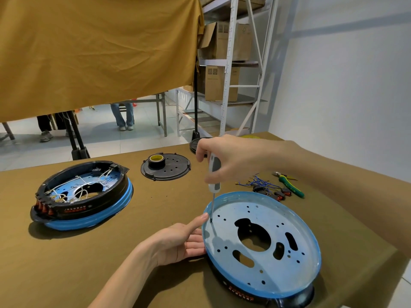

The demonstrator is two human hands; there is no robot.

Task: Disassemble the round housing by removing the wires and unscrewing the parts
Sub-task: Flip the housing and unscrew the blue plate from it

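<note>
Screwdriver work is the step in hand: the right hand grips the grey-and-white handle with fingers curled round it, the shaft upright and its tip set near the left rim of the blue housing, which lies at the near right of the worktop. The left hand rests against that rim with fingers straight, the forefinger just beside the shaft. Whether the tip sits in a screw head cannot be told.

To do it well, the person should probably keep the shaft plumb, press down firmly so the tip does not slip, and let the left hand brace the housing against turning, with the forefinger kept out of the tip's path.

Counted: two housings, the second one at the far left with white wires and its black ring in place; one black lid with one tape roll on it; one pair of pliers; one tangle of blue wires with red-and-black switches, their number unclear.
</note>
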